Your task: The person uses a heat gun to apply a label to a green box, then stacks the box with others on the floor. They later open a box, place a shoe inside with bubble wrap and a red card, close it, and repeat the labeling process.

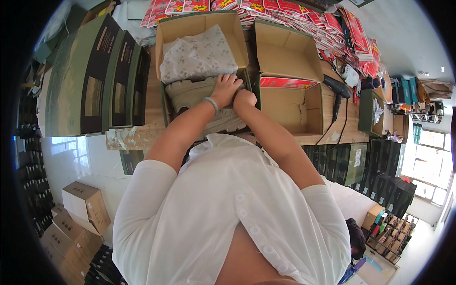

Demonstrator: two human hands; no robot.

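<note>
Shoes (185, 95): likely light, pliable; hold at sides.
Left hand (226, 90): loosely spread over shoes.
Right hand (245, 98): curled; cannot tell grasp.

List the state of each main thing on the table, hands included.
Left hand: resting on the shoes, fingers extended
Right hand: curled, fingertips hidden
Taupe shoes: lying in their box, partly covered by arms
Shoebox with shoes: open, lid raised
Patterned tissue paper: folded back against lid
Right-hand shoebox: open, lid raised
Hair dryer: lying down; on or off unclear
</note>
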